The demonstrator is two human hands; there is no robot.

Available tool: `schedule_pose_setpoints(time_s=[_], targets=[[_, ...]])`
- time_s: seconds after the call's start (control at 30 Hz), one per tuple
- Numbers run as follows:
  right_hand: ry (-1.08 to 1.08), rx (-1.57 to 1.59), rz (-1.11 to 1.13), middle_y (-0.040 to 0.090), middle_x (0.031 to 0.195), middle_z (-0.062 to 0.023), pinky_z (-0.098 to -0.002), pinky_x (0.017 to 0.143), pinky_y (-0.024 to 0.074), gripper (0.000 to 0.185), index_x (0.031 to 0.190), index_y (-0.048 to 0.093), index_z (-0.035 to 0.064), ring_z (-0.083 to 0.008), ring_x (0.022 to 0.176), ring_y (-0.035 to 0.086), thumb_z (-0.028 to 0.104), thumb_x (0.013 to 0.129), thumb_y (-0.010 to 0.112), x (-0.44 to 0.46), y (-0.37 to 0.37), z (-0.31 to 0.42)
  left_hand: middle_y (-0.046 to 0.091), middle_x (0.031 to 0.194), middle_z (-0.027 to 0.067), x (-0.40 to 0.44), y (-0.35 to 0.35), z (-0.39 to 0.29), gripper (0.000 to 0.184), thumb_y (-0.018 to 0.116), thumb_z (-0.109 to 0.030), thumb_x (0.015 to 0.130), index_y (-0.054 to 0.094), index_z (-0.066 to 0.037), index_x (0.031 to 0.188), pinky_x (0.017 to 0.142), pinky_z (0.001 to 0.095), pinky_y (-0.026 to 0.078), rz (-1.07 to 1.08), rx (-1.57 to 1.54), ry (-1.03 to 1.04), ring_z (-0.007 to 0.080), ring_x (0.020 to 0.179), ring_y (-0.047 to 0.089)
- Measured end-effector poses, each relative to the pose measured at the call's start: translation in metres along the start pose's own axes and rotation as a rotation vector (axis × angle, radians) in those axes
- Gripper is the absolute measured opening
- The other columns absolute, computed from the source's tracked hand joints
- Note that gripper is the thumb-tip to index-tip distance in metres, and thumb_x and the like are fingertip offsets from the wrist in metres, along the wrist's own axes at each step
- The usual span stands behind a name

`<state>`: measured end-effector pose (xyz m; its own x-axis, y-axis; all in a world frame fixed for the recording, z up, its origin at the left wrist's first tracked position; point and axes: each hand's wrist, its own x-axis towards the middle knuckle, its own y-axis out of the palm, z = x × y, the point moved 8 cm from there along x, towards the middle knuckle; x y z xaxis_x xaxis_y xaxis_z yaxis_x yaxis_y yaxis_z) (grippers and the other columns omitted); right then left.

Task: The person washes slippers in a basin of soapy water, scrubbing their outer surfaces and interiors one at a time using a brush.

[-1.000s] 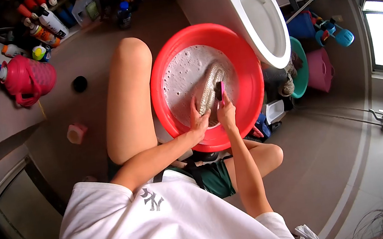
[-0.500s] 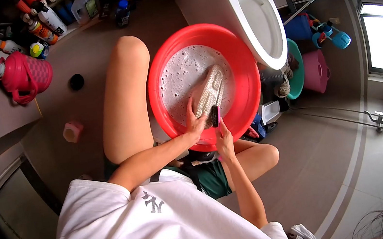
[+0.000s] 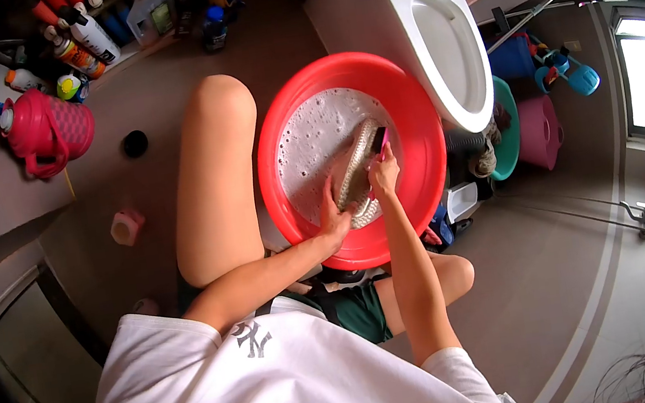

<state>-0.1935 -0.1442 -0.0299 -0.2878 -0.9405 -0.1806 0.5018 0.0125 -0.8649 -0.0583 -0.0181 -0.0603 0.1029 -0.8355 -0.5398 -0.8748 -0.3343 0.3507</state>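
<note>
A red basin (image 3: pixel 423 204) holds cloudy, bubbly water (image 3: pixel 302 142). Above the water in it is a pale, textured shoe (image 3: pixel 354 170), tilted with its far end up and to the right. My left hand (image 3: pixel 334 220) grips the shoe's near end from the left side. In my right hand (image 3: pixel 383 174) is a pink brush (image 3: pixel 381 140), its dark bristles against the upper right part of the shoe. The fingers of my right hand are wrapped round the brush handle.
The toilet (image 3: pixel 451 60) stands right behind the basin. A teal basin (image 3: pixel 507 130) and a pink bucket (image 3: pixel 541 133) are at the right. On the left are a red thermos (image 3: pixel 49 133), a black round object (image 3: pixel 135 144) and a pink box (image 3: pixel 127 227). Bottles (image 3: pixel 95 37) line the upper left.
My right hand and the brush first came down toward the near end of the shoe, then moved up to its far end. The shoe has rolled in my left hand. The view has shifted slightly.
</note>
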Motion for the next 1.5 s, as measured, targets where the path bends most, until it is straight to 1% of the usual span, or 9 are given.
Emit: schedule_pose_setpoints(time_s=[0.3, 0.4, 0.5, 0.53, 0.67, 0.77, 0.9, 1.2, 1.5], targets=[[-0.206, -0.42, 0.226, 0.062, 0.081, -0.03, -0.0542, 0.068, 0.0482, 0.057, 0.145, 0.024, 0.0173, -0.047, 0.076, 0.062, 0.017, 0.091, 0.043, -0.041, 0.002, 0.039, 0.034, 0.141, 0.0137, 0.02, 0.006, 0.029, 0.081, 0.059, 0.008, 0.079, 0.017, -0.012, 0.146, 0.101, 0.0348, 0.037, -0.003, -0.107, 0.174, 0.026, 0.127, 0.038], [-0.251, -0.416, 0.226, 0.062, 0.077, -0.0297, -0.0539, 0.065, 0.0478, 0.061, 0.144, 0.023, 0.0152, -0.0475, 0.074, 0.061, 0.012, 0.088, 0.045, -0.072, -0.001, 0.04, 0.034, 0.14, 0.0163, 0.007, 0.009, 0.009, 0.081, 0.062, 0.004, 0.078, 0.017, -0.007, 0.145, 0.104, 0.0355, 0.033, 0.046, -0.367, -0.129, 0.0255, 0.126, 0.039], [-0.269, -0.36, 0.28, 0.061, 0.077, -0.0297, -0.054, 0.064, 0.0474, 0.067, 0.145, 0.021, 0.0136, -0.0476, 0.074, 0.061, 0.008, 0.084, 0.048, -0.105, -0.016, 0.048, 0.034, 0.14, 0.0167, 0.017, 0.003, 0.023, 0.078, 0.062, -0.01, 0.082, 0.017, -0.007, 0.145, 0.101, 0.0347, 0.036, 0.057, -0.5, -0.157, 0.0248, 0.124, 0.04], [-0.278, -0.353, 0.293, 0.061, 0.077, -0.0296, -0.0542, 0.064, 0.0474, 0.069, 0.146, 0.02, 0.0136, -0.0475, 0.073, 0.061, 0.008, 0.083, 0.048, -0.116, -0.022, 0.051, 0.037, 0.14, 0.0101, 0.02, 0.004, 0.026, 0.065, 0.051, -0.016, 0.09, 0.018, -0.016, 0.146, 0.094, 0.0345, 0.045, 0.087, -0.48, -0.154, 0.0237, 0.122, 0.043], [-0.275, -0.331, 0.308, 0.061, 0.074, -0.0288, -0.053, 0.061, 0.0461, 0.063, 0.145, 0.025, 0.0118, -0.0463, 0.07, 0.061, 0.005, 0.087, 0.048, -0.16, -0.03, 0.053, 0.031, 0.145, 0.0108, 0.024, 0.005, 0.033, 0.069, 0.046, -0.042, 0.094, 0.017, -0.011, 0.147, 0.103, 0.0351, 0.033, 0.111, -0.512, -0.099, 0.0241, 0.126, 0.037], [-0.346, -0.281, 0.294, 0.061, 0.072, -0.027, -0.0531, 0.058, 0.0473, 0.07, 0.146, 0.021, 0.0101, -0.044, 0.065, 0.061, 0.002, 0.082, 0.047, -0.187, -0.032, 0.049, 0.029, 0.147, 0.0111, 0.017, 0.008, 0.032, 0.069, 0.046, -0.044, 0.094, 0.016, -0.012, 0.148, 0.105, 0.0352, 0.031, 0.136, -0.538, -0.267, 0.0243, 0.13, 0.033], [-0.304, -0.331, 0.325, 0.059, 0.065, -0.0252, -0.0511, 0.054, 0.0456, 0.069, 0.146, 0.02, 0.0059, -0.0421, 0.058, 0.059, 0.002, 0.083, 0.049, -0.211, -0.037, 0.059, 0.034, 0.144, 0.0064, 0.025, -0.002, 0.027, 0.06, 0.045, -0.038, 0.096, 0.023, -0.014, 0.146, 0.103, 0.031, 0.034, 0.103, -0.401, -0.054, 0.0188, 0.125, 0.039], [-0.259, -0.47, 0.27, 0.061, 0.068, -0.0247, -0.0515, 0.054, 0.0471, 0.079, 0.148, 0.016, 0.0124, -0.0411, 0.06, 0.061, 0.004, 0.078, 0.05, -0.181, -0.03, 0.059, 0.042, 0.136, 0.0055, 0.016, 0.004, 0.018, 0.061, 0.047, -0.034, 0.098, 0.018, -0.017, 0.149, 0.092, 0.0268, 0.04, 0.124, -0.38, -0.143, 0.0148, 0.11, 0.047], [-0.24, -0.588, 0.19, 0.063, 0.079, -0.0277, -0.0518, 0.063, 0.0496, 0.062, 0.143, 0.023, 0.0086, -0.0423, 0.073, 0.064, 0.012, 0.086, 0.047, -0.046, -0.004, 0.051, 0.023, 0.15, 0.0112, 0.012, 0.017, 0.019, 0.078, 0.051, 0.008, 0.084, 0.012, -0.01, 0.149, 0.104, 0.0298, 0.031, 0.216, -0.349, 0.071, 0.0201, 0.134, 0.029]])
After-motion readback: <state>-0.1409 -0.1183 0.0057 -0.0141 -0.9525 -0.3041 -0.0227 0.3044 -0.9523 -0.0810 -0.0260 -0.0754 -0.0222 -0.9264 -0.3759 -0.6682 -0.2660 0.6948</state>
